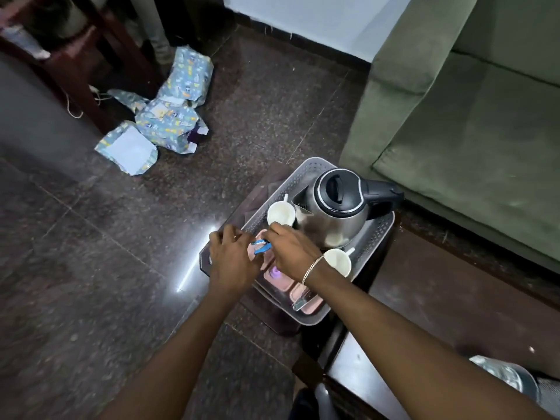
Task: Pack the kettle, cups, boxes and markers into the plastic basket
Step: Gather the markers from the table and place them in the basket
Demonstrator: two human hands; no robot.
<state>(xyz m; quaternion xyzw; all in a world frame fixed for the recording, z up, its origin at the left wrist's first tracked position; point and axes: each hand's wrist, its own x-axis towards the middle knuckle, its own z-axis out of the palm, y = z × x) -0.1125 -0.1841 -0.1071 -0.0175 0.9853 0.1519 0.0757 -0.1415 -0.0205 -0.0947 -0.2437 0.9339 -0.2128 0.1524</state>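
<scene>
A grey plastic basket (378, 234) stands on a dark small table. Inside it sit a steel kettle (336, 213) with a black lid and handle, one white cup (280, 214) at its left and another white cup (338, 262) at its near side. Pink boxes (304, 295) lie flat in the basket's near part. Blue markers (261, 247) are between my two hands over the basket's left edge. My right hand (291, 251) grips them. My left hand (231, 251) is curled beside them; whether it also grips them is hidden.
Torn blue wrapping paper (163, 116) lies on the dark stone floor at the left. A green sofa (472, 131) stands right behind the basket. A dark wooden shelf (75, 65) fills the far left corner. A glossy dark tabletop (363, 371) runs along the near right.
</scene>
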